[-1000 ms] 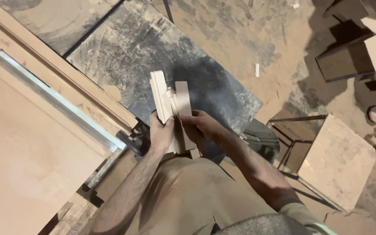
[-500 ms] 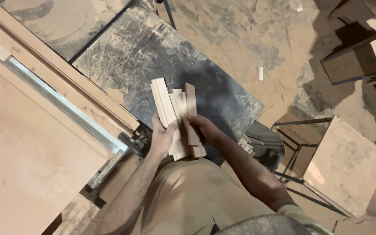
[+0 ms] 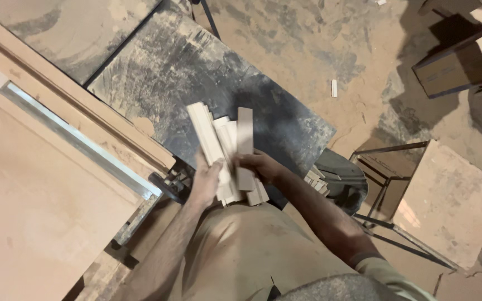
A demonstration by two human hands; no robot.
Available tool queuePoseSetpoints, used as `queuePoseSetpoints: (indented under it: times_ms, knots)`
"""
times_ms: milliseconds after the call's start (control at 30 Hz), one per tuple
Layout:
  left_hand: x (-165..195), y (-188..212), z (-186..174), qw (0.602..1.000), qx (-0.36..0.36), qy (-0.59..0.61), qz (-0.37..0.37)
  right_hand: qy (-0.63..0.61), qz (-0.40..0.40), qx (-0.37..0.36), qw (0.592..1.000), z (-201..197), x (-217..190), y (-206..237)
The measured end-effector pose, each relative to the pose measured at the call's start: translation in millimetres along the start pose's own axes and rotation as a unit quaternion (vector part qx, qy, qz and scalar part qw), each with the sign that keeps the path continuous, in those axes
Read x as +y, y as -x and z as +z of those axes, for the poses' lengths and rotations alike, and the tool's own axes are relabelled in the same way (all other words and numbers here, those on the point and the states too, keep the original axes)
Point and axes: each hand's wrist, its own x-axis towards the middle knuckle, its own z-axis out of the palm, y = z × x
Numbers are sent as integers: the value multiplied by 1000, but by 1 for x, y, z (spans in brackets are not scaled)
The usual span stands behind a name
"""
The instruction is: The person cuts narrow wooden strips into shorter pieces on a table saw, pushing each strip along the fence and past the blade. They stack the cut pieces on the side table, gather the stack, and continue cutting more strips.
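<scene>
Fanning at centre frame, a bundle of wooden strips is clasped between left hand and right hand — fingers closed round it, keeping the pieces together.

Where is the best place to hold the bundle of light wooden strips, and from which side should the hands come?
Probably at the near end, from both sides. The wooden strips lie side by side and fan apart at the far end, so squeezing the near end between the left hand and the right hand should keep them together.
</scene>
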Motion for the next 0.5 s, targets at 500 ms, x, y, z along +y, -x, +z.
queuePoseSetpoints:
  times_ms: [500]
  knots:
    - [61,-9,-7,843,49,-535,6,689,-26,346,636,57,-86,32]
